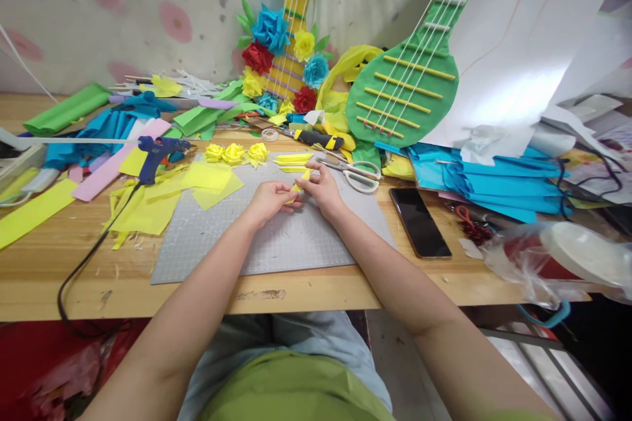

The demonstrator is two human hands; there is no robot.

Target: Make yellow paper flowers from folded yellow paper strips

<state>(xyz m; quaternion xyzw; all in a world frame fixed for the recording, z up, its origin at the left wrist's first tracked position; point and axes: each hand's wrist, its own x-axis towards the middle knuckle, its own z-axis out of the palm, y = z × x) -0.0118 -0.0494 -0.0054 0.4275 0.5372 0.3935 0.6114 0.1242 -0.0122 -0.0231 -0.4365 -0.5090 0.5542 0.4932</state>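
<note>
Between my two hands is a small folded strip of yellow crepe paper [299, 185], held over the grey cutting mat [286, 243]. My left hand [271, 202] pinches its lower end, and the fingers of my right hand [323, 189] close on its upper end. Just beyond lie several folded yellow strips [293, 160]. White-handled scissors [361, 177] rest right of my right hand. Several yellow paper flowers [234, 154] sit at the mat's back edge. Flat yellow paper sheets [212, 181] lie left of my left hand.
A blue glue gun [152, 156] with a black cord stands on the left. A black phone [419, 222] lies at the right. Behind are a green paper instrument [402, 95], a flower-covered yellow one [286, 72], a utility knife [318, 139] and blue crepe paper [488, 174].
</note>
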